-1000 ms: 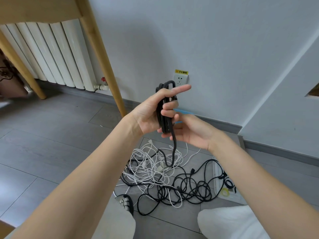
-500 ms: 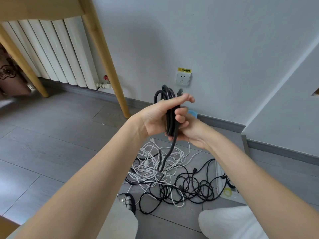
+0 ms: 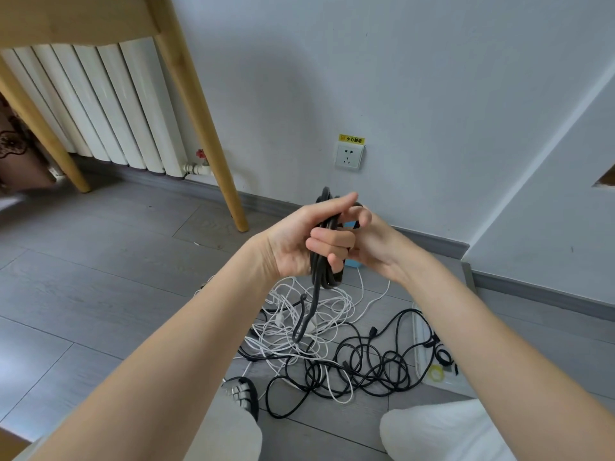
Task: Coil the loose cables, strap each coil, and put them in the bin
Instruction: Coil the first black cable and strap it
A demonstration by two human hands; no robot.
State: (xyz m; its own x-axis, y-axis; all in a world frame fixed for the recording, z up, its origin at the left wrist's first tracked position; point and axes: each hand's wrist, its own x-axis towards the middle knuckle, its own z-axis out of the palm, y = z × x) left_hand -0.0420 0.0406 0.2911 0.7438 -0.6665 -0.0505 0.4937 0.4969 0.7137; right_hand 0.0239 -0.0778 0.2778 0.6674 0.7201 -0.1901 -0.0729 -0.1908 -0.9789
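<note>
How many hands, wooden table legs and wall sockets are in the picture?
Hands: 2, the left hand and the right hand
Wooden table legs: 2, the near leg and the far leg
Wall sockets: 1, the wall socket
Total: 5

From my remote seat, the black coil [image 3: 327, 261] reads as matt, rubbery sheathing with a soft sheen where light catches its loops. The white cables [image 3: 309, 314] on the floor look like smooth, slightly glossy plastic; the black cables [image 3: 372, 364] beside them are duller. The floor [image 3: 100, 277] is grey wood-grain plank with a satin finish. The table leg [image 3: 199, 121] is pale, smooth, lacquered wood. The radiator [image 3: 109, 104] is white, glossy-painted metal. The wall [image 3: 432, 94] is matt paint, and the socket [image 3: 348, 157] is glossy white plastic.
</note>
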